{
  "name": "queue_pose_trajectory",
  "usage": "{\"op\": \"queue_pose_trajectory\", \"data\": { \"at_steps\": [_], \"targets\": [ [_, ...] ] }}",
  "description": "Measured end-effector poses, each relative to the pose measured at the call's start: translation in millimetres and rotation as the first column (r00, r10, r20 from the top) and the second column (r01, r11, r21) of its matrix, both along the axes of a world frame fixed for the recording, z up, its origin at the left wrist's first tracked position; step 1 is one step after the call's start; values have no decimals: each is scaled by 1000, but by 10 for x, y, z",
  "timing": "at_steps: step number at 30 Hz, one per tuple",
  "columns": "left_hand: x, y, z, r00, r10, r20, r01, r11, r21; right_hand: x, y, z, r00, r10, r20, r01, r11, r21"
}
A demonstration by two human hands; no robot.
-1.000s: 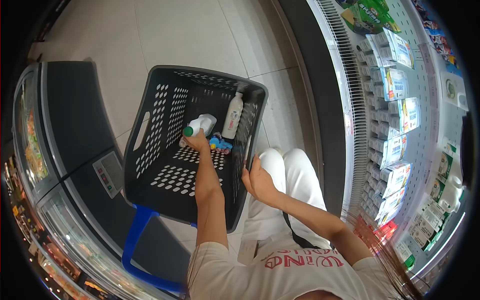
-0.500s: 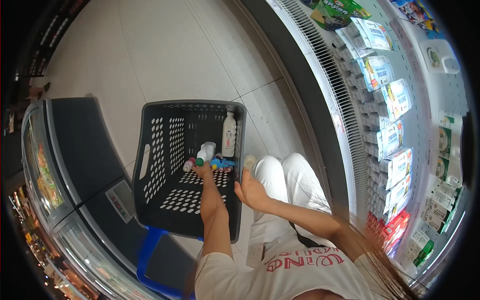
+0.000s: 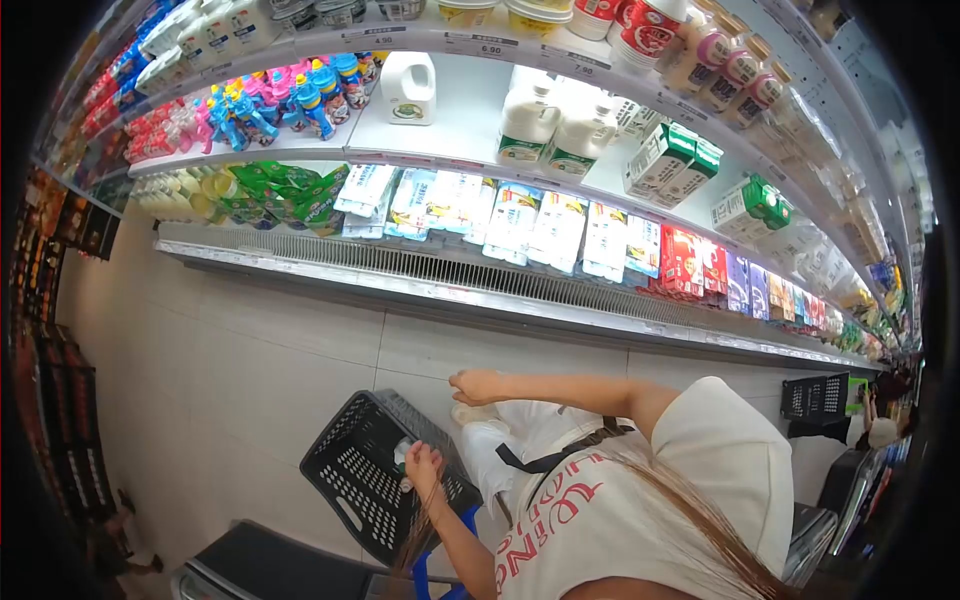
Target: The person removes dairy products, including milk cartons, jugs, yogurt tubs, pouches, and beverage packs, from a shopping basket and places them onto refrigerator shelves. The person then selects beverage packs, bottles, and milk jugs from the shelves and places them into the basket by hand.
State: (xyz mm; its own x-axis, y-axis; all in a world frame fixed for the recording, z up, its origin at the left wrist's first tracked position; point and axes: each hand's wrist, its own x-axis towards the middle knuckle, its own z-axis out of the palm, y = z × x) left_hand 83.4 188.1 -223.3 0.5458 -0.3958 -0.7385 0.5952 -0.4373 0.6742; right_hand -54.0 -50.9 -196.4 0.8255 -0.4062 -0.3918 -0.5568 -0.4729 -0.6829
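My left hand (image 3: 423, 466) is inside the dark shopping basket (image 3: 345, 505), its fingers closed by the cap end of a white bottle (image 3: 403, 450) with a green cap, which it appears to grip. Part of that bottle and the other goods low in the basket are hidden by the hand and the basket wall. My right hand (image 3: 478, 387) is off the basket, held out over my shoe with its fingers curled in and nothing visible in them.
A lit chilled shelf runs across the front, with white milk jugs (image 3: 530, 120), milk cartons (image 3: 672, 162), pouches (image 3: 555, 232) and blue bottles (image 3: 318, 95). A dark case (image 3: 265, 565) stands behind the basket. Another basket (image 3: 813, 398) and a person are at far right.
My view has turned from the basket and floor to face the shelves. My right hand has left the basket's rim and moved forward. My left hand stays in the basket by the bottle.
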Motion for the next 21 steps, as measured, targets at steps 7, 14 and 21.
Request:
{"op": "queue_pose_trajectory", "data": {
  "at_steps": [7, 14, 21],
  "targets": [
    [-812, -1168, 1245, 602, -665, 443, 730, 682, 32, -1085, -1171, 1006, 831, -502, 242, 533, 841, -87],
    [-1269, -1733, 1732, 304, -618, 725, 823, 553, 126, -1908, -2771, 1588, 511, -675, 533, 859, 421, -291],
    [-1416, -1870, 1788, 350, -545, 762, 756, 645, 114, -1440, -3870, 2086, 661, -505, 555, 747, 520, -415]
  ]
}}
